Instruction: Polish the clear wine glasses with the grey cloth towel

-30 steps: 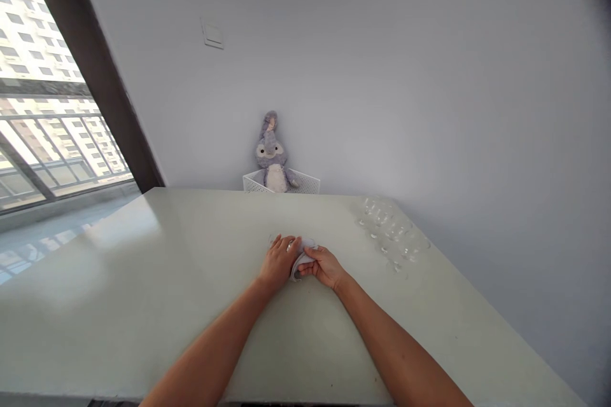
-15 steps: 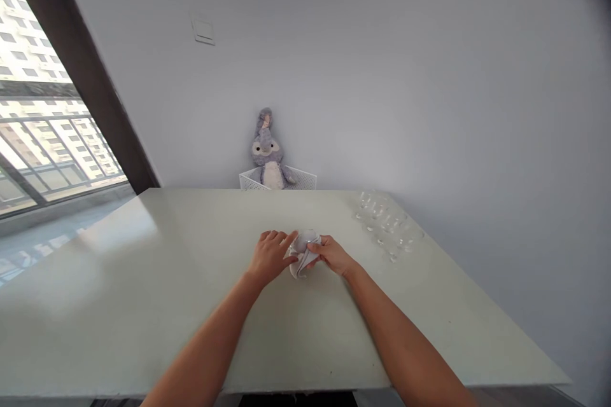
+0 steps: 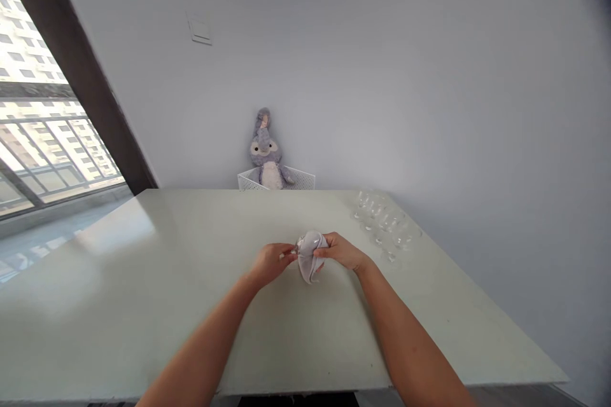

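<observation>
Hands: the left hand is closing thumb and fingers on the left side of a small, clear, rounded piece that looks like stemmed glassware; the exact point of contact is too small to resolve. The right hand is clamping a pale grey-white, soft cloth against the piece's right side, thumb in front. The hands are working close together but are not touching each other; the bundle is sitting between them.

Location: the piece and its wrap are lying over the middle of a pale green-white, smooth counter. Whether the bundle is resting on the surface or hanging just above it, cannot tell.

Materials: the cloth is folding loosely around the piece, with a limp pointed end drooping toward the person. The rounded part is catching a small highlight, suggesting a hard, slick surface. The counter is reflecting window light in a glossy patch at left.

Surroundings: a cluster of clear, thin-walled, stemmed glasses is standing near the far right edge, well apart from the hands; count uncertain. Beyond the far edge, a fuzzy grey-purple plush toy with a white belly is sitting in a white perforated basket beside the plain, pale wall.
</observation>
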The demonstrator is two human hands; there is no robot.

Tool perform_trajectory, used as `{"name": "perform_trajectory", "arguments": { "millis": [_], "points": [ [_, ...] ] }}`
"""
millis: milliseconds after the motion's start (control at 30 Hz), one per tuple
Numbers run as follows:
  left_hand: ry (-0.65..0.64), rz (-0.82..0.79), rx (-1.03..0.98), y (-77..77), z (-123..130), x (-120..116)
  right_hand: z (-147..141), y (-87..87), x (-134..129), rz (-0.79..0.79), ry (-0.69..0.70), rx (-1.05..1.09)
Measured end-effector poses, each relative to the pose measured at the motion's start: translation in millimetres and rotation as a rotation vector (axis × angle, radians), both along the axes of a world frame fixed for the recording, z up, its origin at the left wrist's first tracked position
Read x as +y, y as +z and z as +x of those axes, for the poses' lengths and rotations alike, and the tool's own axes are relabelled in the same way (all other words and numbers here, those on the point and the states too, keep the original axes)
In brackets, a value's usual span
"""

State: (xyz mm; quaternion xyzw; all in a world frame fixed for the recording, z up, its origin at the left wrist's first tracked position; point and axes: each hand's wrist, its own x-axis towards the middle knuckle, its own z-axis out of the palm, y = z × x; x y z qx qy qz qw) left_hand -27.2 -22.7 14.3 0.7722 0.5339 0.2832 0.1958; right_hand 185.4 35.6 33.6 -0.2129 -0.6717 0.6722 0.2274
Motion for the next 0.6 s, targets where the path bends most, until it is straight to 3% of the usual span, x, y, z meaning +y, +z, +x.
{"name": "perform_trajectory", "arguments": {
  "millis": [100, 200, 333, 500, 533, 600],
  "points": [
    [0.151, 0.339, 0.223, -0.7, 4, 0, -14, -11.6, 0, -0.079, -0.159, 0.12],
    [0.188, 0.372, 0.292, 1.8, -1, 1, -28, -11.6, -5, -0.117, -0.176, 0.154],
    [0.135, 0.135, 0.08, 15.0, -11, -1, -24, 18.3, -17, 0.066, -0.044, -0.025],
    [-0.416, -0.461, -0.177, 45.2, -13, -17, 3, 63.6, -45, 0.282, 0.163, -0.205],
    [-0.467, -0.488, -0.171, 50.4, -10, -22, 7, 66.3, -51, 0.269, 0.149, -0.197],
    [-0.382, -0.338, -0.12, 57.3, 1, -32, 10, 63.4, -61, 0.174, 0.024, -0.155]
  ]
}}
